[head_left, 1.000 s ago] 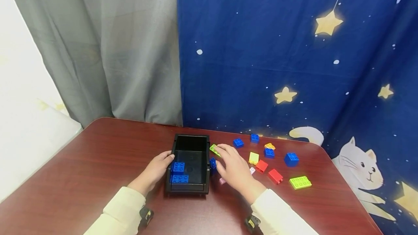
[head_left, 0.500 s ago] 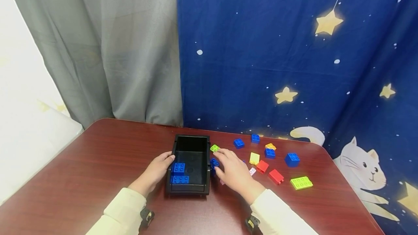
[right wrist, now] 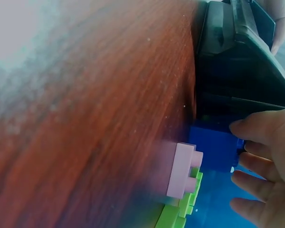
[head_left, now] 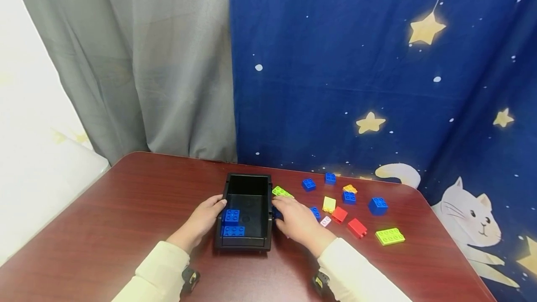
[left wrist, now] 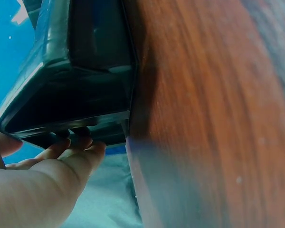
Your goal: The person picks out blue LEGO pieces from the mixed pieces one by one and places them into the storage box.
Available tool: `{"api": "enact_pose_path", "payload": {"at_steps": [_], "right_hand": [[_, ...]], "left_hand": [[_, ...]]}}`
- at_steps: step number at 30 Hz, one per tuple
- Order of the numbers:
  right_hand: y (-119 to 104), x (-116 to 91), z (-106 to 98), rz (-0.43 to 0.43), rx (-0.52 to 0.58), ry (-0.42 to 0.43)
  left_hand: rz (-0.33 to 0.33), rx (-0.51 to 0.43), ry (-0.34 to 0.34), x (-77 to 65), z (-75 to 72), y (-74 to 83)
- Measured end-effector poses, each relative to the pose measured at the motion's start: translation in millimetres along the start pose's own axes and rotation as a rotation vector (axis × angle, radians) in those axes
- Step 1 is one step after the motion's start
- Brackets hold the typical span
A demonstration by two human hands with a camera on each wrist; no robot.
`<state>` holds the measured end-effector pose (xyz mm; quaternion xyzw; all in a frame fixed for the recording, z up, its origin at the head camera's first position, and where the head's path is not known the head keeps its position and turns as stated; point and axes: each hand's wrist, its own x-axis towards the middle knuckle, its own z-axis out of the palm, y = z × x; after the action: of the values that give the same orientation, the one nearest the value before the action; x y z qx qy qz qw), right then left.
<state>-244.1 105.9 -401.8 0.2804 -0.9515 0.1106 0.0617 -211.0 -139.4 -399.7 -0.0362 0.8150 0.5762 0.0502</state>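
Note:
A black open-topped plastic bin [head_left: 244, 244] stands on the table with two blue building bricks [head_left: 232, 217] lying in its near left part. My left hand [head_left: 202, 220] grips the bin's left side, its thumb at the rim and its fingers against the outer wall in the left wrist view. Just outside the opposite wall is another blue brick [right wrist: 213, 147]. My right hand [head_left: 299, 220] holds this brick between thumb and fingers, largely covering it in the head view. Beside it, a pink brick [right wrist: 181, 171] and a lime-green brick [right wrist: 168, 216] appear in the right wrist view.
Several loose bricks lie across the right of the reddish-brown table [head_left: 168, 181], including a red brick [head_left: 357, 228], a yellow brick [head_left: 329, 204], a large blue brick [head_left: 378, 206] and a lime-green plate brick [head_left: 390, 236]. Curtains [head_left: 189, 83] hang behind the table's far edge.
My right hand has come from beside the lime-green brick onto the blue brick at the bin's right wall. The left hand keeps its grip on the bin.

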Motion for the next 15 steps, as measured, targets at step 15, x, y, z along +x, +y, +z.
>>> {"api": "enact_pose_path", "payload": {"at_steps": [15], "right_hand": [[-0.5,-0.9,1.8,-0.002,-0.014,-0.048]], "left_hand": [[-0.002,0.004,0.003,0.0,-0.4,-1.3]]}}
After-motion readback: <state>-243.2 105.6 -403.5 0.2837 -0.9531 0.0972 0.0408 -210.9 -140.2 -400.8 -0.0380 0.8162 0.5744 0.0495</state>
